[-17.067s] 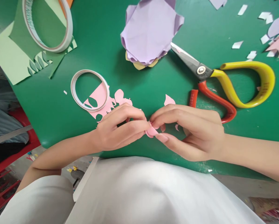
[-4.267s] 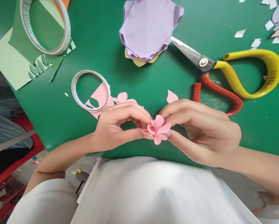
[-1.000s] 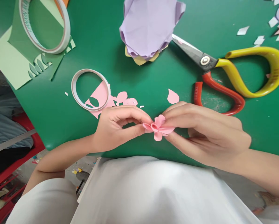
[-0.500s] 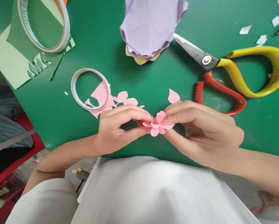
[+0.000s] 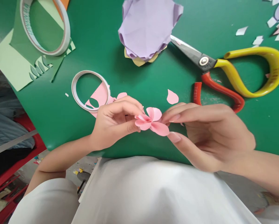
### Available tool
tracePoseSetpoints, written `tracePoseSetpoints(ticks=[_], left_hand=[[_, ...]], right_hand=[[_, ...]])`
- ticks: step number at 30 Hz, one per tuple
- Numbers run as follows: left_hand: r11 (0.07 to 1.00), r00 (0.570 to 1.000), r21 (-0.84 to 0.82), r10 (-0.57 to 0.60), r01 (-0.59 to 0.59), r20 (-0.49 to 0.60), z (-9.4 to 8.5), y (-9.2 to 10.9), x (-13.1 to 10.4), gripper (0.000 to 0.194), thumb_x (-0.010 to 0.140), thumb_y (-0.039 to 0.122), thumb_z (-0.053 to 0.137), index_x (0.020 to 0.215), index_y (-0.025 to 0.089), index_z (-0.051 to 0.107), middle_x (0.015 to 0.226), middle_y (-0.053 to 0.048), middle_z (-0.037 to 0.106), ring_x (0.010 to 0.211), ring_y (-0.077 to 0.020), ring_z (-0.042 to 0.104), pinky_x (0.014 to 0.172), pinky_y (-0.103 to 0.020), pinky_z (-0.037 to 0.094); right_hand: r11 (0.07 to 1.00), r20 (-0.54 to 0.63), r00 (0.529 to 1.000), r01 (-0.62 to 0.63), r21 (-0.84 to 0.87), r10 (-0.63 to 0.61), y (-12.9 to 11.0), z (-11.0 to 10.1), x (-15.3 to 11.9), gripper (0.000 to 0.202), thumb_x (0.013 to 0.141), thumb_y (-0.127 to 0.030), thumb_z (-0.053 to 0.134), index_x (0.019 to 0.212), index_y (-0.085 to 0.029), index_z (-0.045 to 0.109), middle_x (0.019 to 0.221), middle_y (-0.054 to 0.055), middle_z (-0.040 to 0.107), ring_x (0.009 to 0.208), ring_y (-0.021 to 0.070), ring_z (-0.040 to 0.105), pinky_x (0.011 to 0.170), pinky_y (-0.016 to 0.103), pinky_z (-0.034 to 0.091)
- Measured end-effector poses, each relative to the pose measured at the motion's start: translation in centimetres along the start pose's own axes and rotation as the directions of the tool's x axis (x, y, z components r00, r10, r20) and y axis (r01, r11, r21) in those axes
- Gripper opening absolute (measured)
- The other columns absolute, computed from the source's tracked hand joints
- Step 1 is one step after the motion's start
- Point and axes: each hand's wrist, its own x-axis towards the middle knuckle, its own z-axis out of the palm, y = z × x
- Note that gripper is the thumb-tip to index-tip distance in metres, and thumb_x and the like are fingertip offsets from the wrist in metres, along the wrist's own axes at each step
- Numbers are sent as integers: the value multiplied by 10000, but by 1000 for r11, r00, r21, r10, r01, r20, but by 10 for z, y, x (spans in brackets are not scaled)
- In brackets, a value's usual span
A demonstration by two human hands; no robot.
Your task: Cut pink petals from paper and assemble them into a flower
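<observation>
A pink paper flower [image 5: 154, 121] with several rounded petals is held above the near edge of the green table. My left hand [image 5: 116, 123] pinches it from the left between thumb and fingers. On the other side, my right hand [image 5: 207, 133] has its thumb and forefinger spread apart around the flower's right petals, with the fingertips close to them. Whether those tips touch the paper is hard to see. Beyond the flower a loose pink petal [image 5: 172, 97] lies on the table.
Scissors [image 5: 203, 60] with yellow and red handles lie at the right. A purple paper piece [image 5: 148, 31] sits at the back. One tape roll [image 5: 74, 90] rests on cut pink paper [image 5: 99, 93], another tape roll [image 5: 66, 34] on green sheets [image 5: 16, 65]. Paper scraps [image 5: 258, 40] are scattered far right.
The flower has tilted and turned, showing its petals more widely, and moved slightly left with my left hand. My right hand's thumb and forefinger have spread apart from their pinch.
</observation>
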Motion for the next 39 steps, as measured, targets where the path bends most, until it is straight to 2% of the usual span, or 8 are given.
tracePoseSetpoints(ticks=[4, 9, 14, 16, 20, 24, 33, 39], left_hand=[[988, 995, -118, -101, 103, 20, 2, 1, -2, 63, 883, 297, 770, 855, 241, 761, 809, -7, 746, 678, -102, 679, 553, -228, 564], [957, 983, -225, -181, 186, 43, 5, 4, -4, 32, 874, 238, 777, 906, 239, 772, 803, 11, 745, 633, -80, 684, 571, -201, 583], [958, 979, -203, -192, 202, 64, 5, 8, -4, 30, 881, 240, 767, 891, 213, 774, 810, -12, 768, 655, -99, 710, 609, -214, 605], [960, 976, -179, -208, 217, 67, 5, 9, -4, 58, 871, 260, 778, 873, 203, 770, 796, -18, 775, 647, -109, 715, 611, -220, 611], [963, 973, -141, -221, 228, 69, 5, 9, -4, 38, 874, 223, 770, 868, 191, 750, 771, -14, 776, 634, -109, 722, 608, -212, 613], [969, 976, -136, -193, 205, 99, 5, 8, -2, 41, 884, 195, 756, 871, 178, 721, 726, -3, 760, 610, -107, 730, 558, -182, 597], [909, 935, -222, -329, 352, 137, 4, 12, 1, 216, 806, 253, 842, 880, 195, 648, 716, 34, 739, 545, -105, 727, 483, -141, 589], [863, 908, -288, -371, 414, 195, 3, 11, -1, 151, 887, 261, 760, 863, 170, 642, 675, 15, 730, 545, -126, 732, 488, -171, 603]], right_hand=[[996, 43, 995, 93, -4, -93, 4, 2, -1, 298, 861, -101, 645, 1136, -213, 672, 895, 69, 729, 793, 199, 720, 658, 332, 632], [995, 7, 995, 99, -5, -99, 6, 2, -5, 379, 866, -234, 726, 1235, -219, 645, 920, 73, 737, 803, 211, 721, 663, 335, 637], [994, 62, 993, 105, -14, -104, 3, -4, -2, 358, 917, -61, 549, 1239, -192, 633, 1010, 89, 756, 915, 186, 738, 757, 319, 647], [991, 67, 991, 121, -63, -117, 2, -4, 0, 347, 898, -25, 566, 1187, -198, 651, 971, 65, 765, 877, 162, 742, 751, 284, 643], [991, 29, 993, 117, -61, -115, 0, -4, 3, 346, 854, -40, 662, 1156, -208, 664, 918, 39, 770, 822, 166, 747, 702, 269, 644], [989, 58, 991, 125, -78, -121, -1, -6, 6, 362, 830, -7, 681, 1127, -215, 672, 887, 36, 764, 783, 155, 735, 689, 258, 641], [989, 88, 990, 117, -89, -109, -1, -8, 8, 254, 899, -46, 650, 1069, -234, 643, 896, 31, 749, 822, 146, 735, 732, 253, 651], [970, 162, 974, 182, -160, -156, -2, -10, 8, 179, 877, -71, 715, 994, -205, 699, 897, 55, 762, 840, 150, 753, 785, 213, 648]])
